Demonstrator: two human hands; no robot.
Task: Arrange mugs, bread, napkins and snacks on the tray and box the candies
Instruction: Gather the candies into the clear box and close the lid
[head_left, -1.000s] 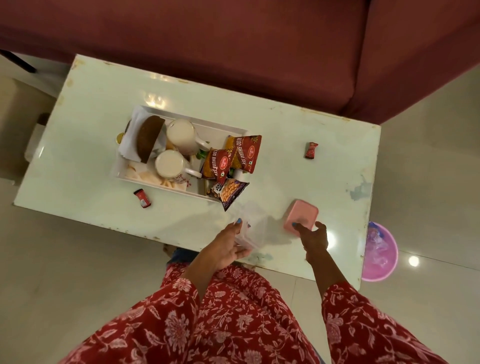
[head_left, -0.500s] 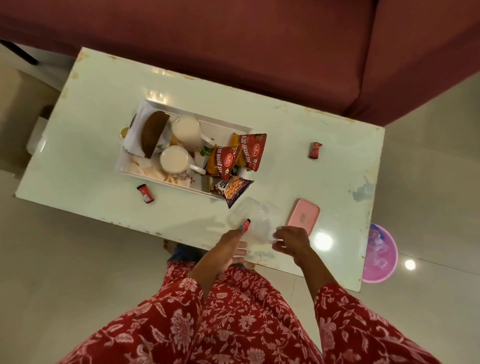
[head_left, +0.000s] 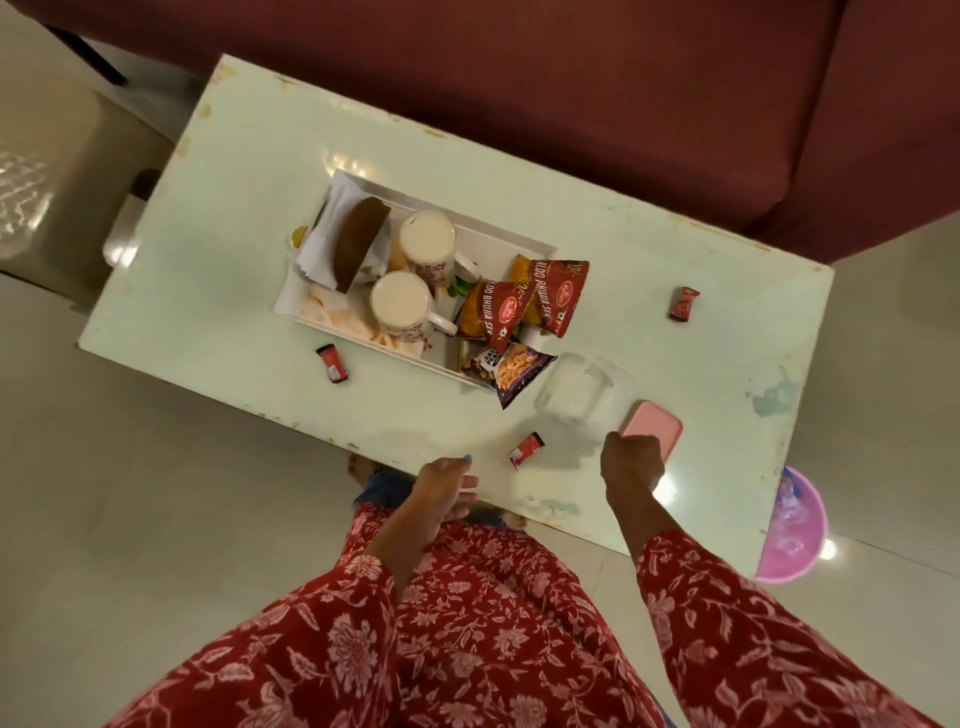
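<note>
A white tray (head_left: 363, 344) on the pale table holds two full mugs (head_left: 427, 240) (head_left: 401, 301), a brown bread (head_left: 358, 249) on white napkins (head_left: 332, 218), and red snack packets (head_left: 556, 296). A peanut packet (head_left: 511, 371) hangs over the tray's right corner. To its right stands a clear plastic box (head_left: 579, 387), uncovered, beside its pink lid (head_left: 652, 428). Three red candies lie loose on the table: left (head_left: 332, 364), far right (head_left: 683, 303) and near edge (head_left: 526, 449). My left hand (head_left: 441, 488) hovers open at the near edge. My right hand (head_left: 631, 462) is curled over the lid's near end.
A dark red sofa (head_left: 571, 104) runs along the table's far side. A pink bin (head_left: 792, 535) stands on the floor at the table's right end. A beige stool (head_left: 47, 171) is at the left. My red floral dress fills the lower view.
The candy that was at my left fingertips now lies on the table between my hands. My left hand drew back to the table edge. My right hand moved from the clear box to the pink lid.
</note>
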